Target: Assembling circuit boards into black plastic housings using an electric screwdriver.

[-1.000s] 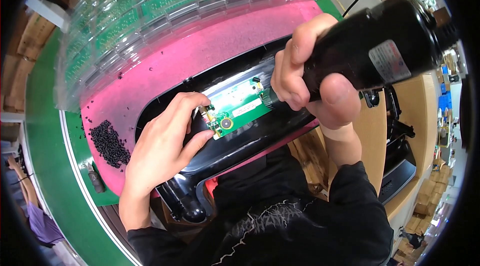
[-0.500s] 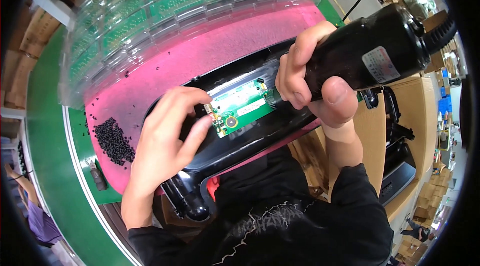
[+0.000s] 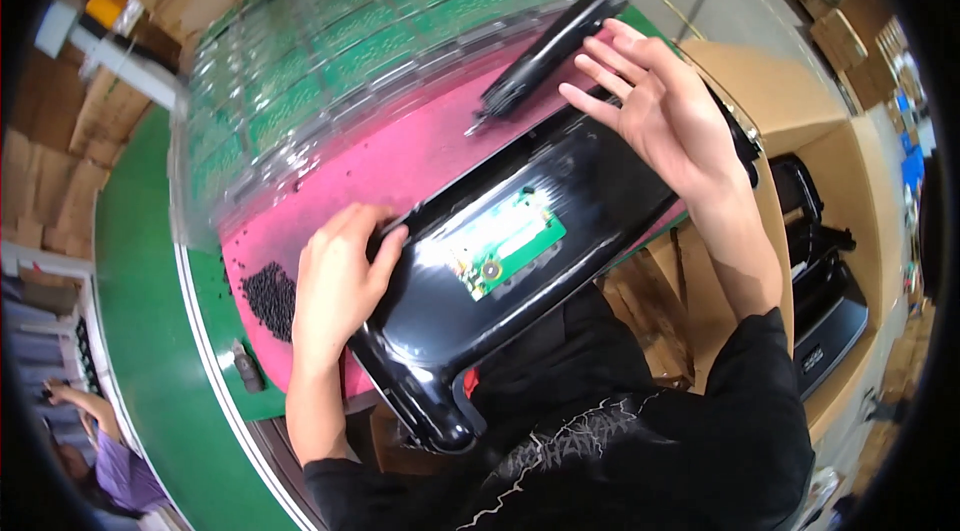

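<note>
Left fingers [image 3: 386, 259] at edge of black housing [image 3: 610, 171], grip unclear; right fingers [image 3: 592, 104] spread, released; green board [image 3: 518, 247] between, on housing.

Left hand [image 3: 345, 266] palm-down, fingers bent, right hand [image 3: 660, 121] raised, loosely spread

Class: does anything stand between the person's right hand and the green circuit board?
Nothing visible: between the right hand and the green circuit board lies only bare black casing. The black cylindrical tool appears beyond the casing's far edge, outside that path.
</note>
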The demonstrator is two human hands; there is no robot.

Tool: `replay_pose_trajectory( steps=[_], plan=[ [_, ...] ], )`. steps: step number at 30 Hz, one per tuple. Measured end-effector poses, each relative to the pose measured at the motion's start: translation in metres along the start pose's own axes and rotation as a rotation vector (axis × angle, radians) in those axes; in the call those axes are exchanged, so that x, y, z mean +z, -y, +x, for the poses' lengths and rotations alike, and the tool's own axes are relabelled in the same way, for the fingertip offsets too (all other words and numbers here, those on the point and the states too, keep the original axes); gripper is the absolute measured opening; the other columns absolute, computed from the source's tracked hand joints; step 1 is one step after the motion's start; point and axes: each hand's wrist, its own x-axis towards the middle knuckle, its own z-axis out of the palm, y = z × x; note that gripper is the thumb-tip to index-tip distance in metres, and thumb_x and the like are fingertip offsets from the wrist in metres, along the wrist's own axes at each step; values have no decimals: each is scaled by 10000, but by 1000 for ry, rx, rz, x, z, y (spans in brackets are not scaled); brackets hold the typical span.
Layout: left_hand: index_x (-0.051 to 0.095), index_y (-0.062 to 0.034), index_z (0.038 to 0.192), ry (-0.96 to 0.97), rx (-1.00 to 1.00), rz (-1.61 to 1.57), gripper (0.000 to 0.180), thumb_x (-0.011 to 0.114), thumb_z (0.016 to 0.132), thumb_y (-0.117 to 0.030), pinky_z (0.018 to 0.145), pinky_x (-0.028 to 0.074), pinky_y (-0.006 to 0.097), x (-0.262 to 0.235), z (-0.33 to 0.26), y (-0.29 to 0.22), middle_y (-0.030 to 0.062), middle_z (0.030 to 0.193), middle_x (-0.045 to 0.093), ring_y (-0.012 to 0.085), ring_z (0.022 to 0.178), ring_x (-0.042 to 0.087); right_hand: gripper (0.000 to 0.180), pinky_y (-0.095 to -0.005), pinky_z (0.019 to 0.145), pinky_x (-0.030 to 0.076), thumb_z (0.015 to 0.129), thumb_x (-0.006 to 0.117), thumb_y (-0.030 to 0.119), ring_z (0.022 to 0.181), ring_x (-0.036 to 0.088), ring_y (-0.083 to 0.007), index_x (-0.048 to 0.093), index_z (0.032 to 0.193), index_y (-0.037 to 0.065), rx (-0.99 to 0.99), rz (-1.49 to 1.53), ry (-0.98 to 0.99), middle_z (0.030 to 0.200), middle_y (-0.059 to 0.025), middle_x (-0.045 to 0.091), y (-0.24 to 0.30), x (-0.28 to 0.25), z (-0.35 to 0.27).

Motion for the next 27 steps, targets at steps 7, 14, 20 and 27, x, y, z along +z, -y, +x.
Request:
replay_pose_trajectory(
  steps=[7,14,20,27],
  plan=[
    [625,48,835,43,112,52,79,660,856,-20,661,464,411,-5,4,-27,192,825,590,383,713,581,445,-281,810,505,870,671,61,1004,556,-123,490,1272,-6,-566,-531,-102,1200,-72,513,66,-53,-33],
    [589,59,1054,-353,393,216,209,629,880,-49,818,480,387,-49,-76,-30,209,1046,582,323,877,580,426,-281,822,471,843,663,38,1002,494,-135,476,1226,34,-1094,-1154,-691,1142,-74,507,149,-230,-33],
    [509,17,1279,-494,313,287,481,691,916,-241,940,475,423,-54,-80,-20,241,1270,519,352,1049,575,564,-506,1007,447,773,655,184,1175,492,-433,433,1262,9,-679,-1690,-1181,1217,-245,489,121,-419,-75],
    [494,8,1258,-543,387,169,467,687,919,-249,916,462,413,-21,-57,-21,221,1235,510,332,1018,558,984,-538,1110,342,772,738,349,1364,380,-439,164,1485,-13,678,-1258,-1227,1445,-277,381,24,-463,-101]
  ],
)
